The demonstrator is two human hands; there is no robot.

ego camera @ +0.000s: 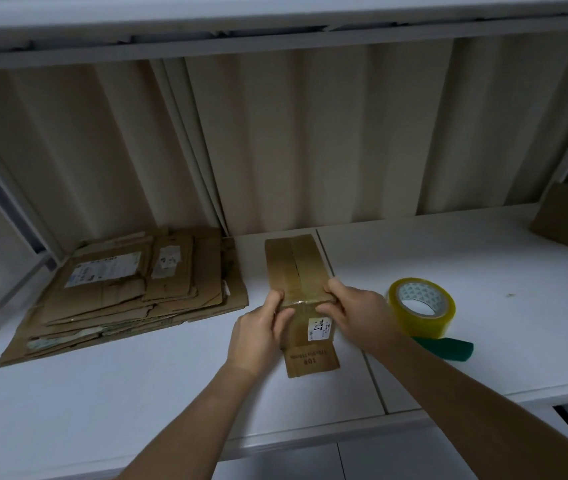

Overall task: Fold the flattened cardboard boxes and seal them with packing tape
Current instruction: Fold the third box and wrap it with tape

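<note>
Seemingly both hands (305,318) grip cardboard box (298,268).

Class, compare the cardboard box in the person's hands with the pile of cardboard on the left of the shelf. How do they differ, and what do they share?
The box is a single piece, gripped by the left hand and right hand; the pile is many flat sheets, untouched. The box is narrow; the pile spreads wider. The box has one small white label; the pile shows bigger labels. Both are brown, worn cardboard on the white shelf.
</note>
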